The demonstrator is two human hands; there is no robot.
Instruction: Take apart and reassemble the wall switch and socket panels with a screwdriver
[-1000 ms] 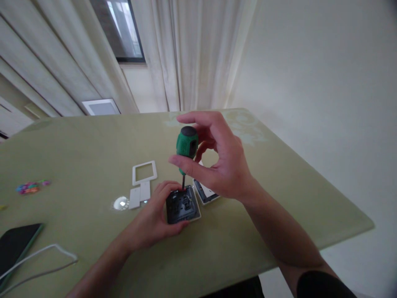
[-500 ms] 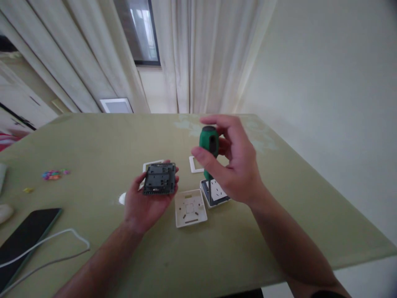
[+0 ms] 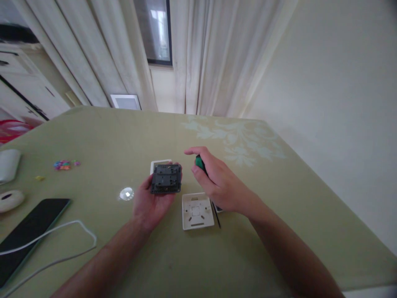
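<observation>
My left hand [image 3: 151,209] holds a square dark socket panel [image 3: 166,179] from below, its moulded back turned up. The thumb rests along its left edge. My right hand [image 3: 217,178] is wrapped round the green handle of a screwdriver [image 3: 200,162], index finger stretched past the handle's end. Its thin dark shaft slants down below the hand, over the table, apart from the panel. A white square mounting box [image 3: 197,211] lies open side up between the hands. Beneath my right hand, another socket [image 3: 219,208] is mostly hidden.
Behind the left hand lies a white frame [image 3: 159,161]. To the left are a shiny round spot [image 3: 126,193], small colourful pieces [image 3: 64,164], a phone [image 3: 34,231], a white cable [image 3: 72,258] and a white rounded object [image 3: 10,200]. A wall [image 3: 347,103] stands at right.
My right hand has lowered and tilted the screwdriver, closing more round its handle, so the shaft tip now points toward me. My left hand still holds the panel. The view has shifted slightly.
</observation>
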